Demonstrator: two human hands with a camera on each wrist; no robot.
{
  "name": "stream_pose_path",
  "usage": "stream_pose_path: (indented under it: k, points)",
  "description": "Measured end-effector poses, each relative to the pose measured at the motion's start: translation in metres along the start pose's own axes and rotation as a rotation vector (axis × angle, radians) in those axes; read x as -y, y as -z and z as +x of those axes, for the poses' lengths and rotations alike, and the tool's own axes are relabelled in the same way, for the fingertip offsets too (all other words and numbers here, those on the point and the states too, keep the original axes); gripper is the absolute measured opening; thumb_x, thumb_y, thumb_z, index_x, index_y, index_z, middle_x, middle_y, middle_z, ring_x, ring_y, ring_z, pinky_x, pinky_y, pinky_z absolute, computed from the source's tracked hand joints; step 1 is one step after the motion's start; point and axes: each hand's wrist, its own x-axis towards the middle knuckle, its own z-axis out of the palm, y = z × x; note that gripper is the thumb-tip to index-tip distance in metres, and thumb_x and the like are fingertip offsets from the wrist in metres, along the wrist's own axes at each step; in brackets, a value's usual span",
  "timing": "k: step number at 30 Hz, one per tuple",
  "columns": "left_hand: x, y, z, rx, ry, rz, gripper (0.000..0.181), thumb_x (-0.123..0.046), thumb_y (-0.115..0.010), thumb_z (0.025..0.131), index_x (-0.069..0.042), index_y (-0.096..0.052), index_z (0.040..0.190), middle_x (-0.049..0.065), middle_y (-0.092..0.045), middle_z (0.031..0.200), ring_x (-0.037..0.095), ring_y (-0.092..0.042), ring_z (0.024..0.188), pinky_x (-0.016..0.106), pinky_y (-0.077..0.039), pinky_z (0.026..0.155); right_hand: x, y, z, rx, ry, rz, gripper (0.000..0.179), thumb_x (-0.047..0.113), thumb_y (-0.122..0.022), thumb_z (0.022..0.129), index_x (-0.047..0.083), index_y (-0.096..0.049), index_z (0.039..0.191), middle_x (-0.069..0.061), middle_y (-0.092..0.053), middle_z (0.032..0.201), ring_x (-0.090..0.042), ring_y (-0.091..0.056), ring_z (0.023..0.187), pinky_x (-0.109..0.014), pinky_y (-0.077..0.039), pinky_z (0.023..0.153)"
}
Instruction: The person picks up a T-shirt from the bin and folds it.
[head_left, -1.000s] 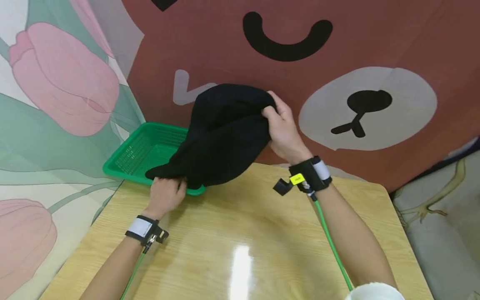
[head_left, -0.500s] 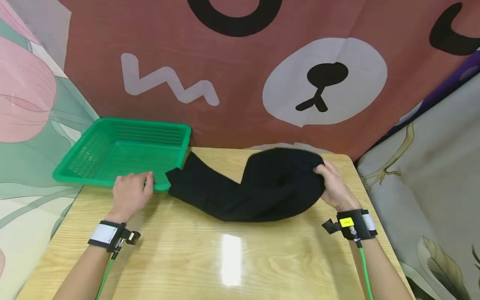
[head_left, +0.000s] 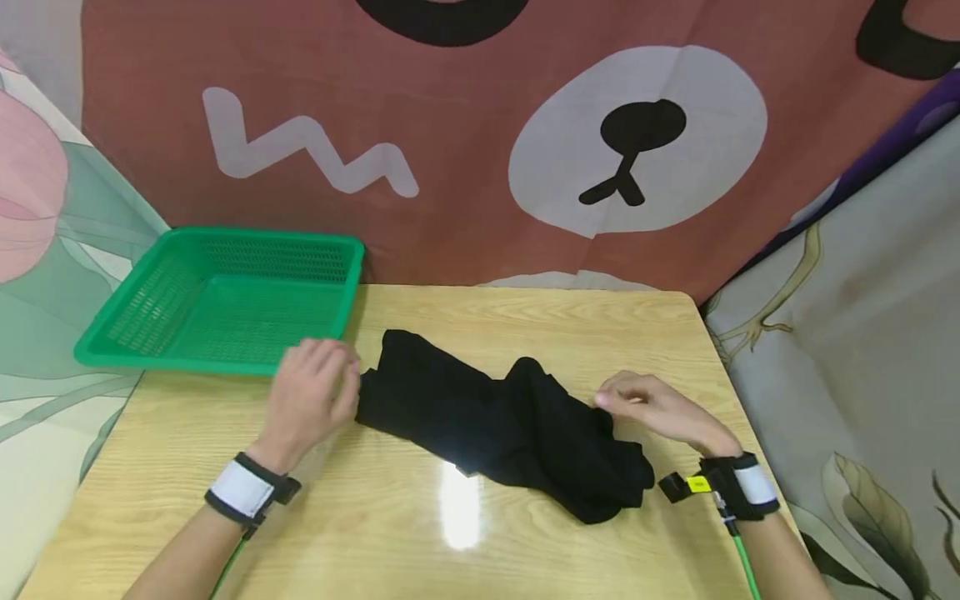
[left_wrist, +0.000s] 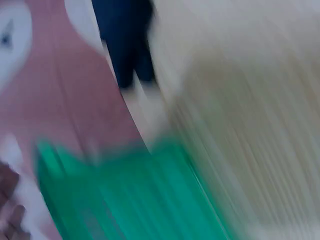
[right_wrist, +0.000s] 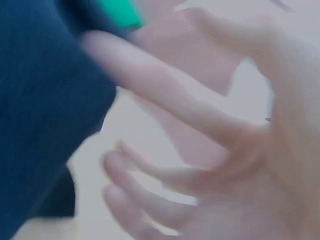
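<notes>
A black pair of pants (head_left: pixel 480 417) lies across the table, its legs toward the left and its bunched waist end toward the right. My left hand (head_left: pixel 313 396) is beside the leg ends, fingers loosely bent, overlapping the basket's front rim in the head view. The left wrist view is blurred, with the pants (left_wrist: pixel 125 40) well off from the hand. Over the right part of the cloth is my right hand (head_left: pixel 660 408), its fingers apart and holding nothing. In the right wrist view, its index finger reaches the edge of the dark cloth (right_wrist: pixel 45 110).
A green plastic basket (head_left: pixel 347 308) with slotted sides stands at the table's back left. Behind the wooden table (head_left: pixel 375 533) hangs a brown cloth backdrop (head_left: pixel 450 225) with a bear print. A pale patterned cover (head_left: pixel 885 333) lies past the right edge.
The pants came away from over the basket, moved right, and now lie lower on the table. My right hand has let go of them. My left hand let go earlier and has shifted right since.
</notes>
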Motion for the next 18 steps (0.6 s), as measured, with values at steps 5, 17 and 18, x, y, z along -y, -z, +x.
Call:
stream_pose_path:
  k: [5, 17, 18]
  points:
    - [-0.037, -0.046, 0.014, 0.468, -0.093, -0.086, 0.028, -0.026, -0.074, 0.101, -0.009, -0.072, 0.123, 0.011, -0.068, 0.128, 0.033, -0.062, 0.119, 0.051, -0.053, 0.100, -0.004, -0.029, 0.028, -0.058, -0.079, -0.066, 0.052, 0.033, -0.073, 0.103, 0.008, -0.056, 0.145, -0.019, -0.061, 0.145, -0.040, -0.063, 0.132, -0.055, -0.055, 0.103]
    - [-0.031, -0.061, 0.022, 0.632, -0.067, -0.020, 0.016, -0.020, -0.077, 0.099, -0.011, -0.067, 0.108, 0.009, -0.066, 0.111, 0.032, -0.059, 0.104, 0.051, -0.051, 0.091, 0.004, 0.003, 0.023, -0.495, 0.211, -0.235, 0.023, -0.003, -0.077, 0.093, 0.012, -0.060, 0.094, -0.002, -0.059, 0.096, -0.014, -0.052, 0.085, -0.028, -0.046, 0.073]
    - [-0.030, -0.061, 0.024, 0.619, -0.067, -0.029, 0.014, -0.016, -0.077, 0.099, -0.011, -0.064, 0.102, 0.006, -0.066, 0.103, 0.030, -0.060, 0.098, 0.049, -0.051, 0.086, 0.006, 0.009, 0.022, -0.543, 0.208, -0.255, 0.022, -0.004, -0.075, 0.094, 0.011, -0.059, 0.094, -0.003, -0.060, 0.095, -0.014, -0.052, 0.083, -0.027, -0.044, 0.071]
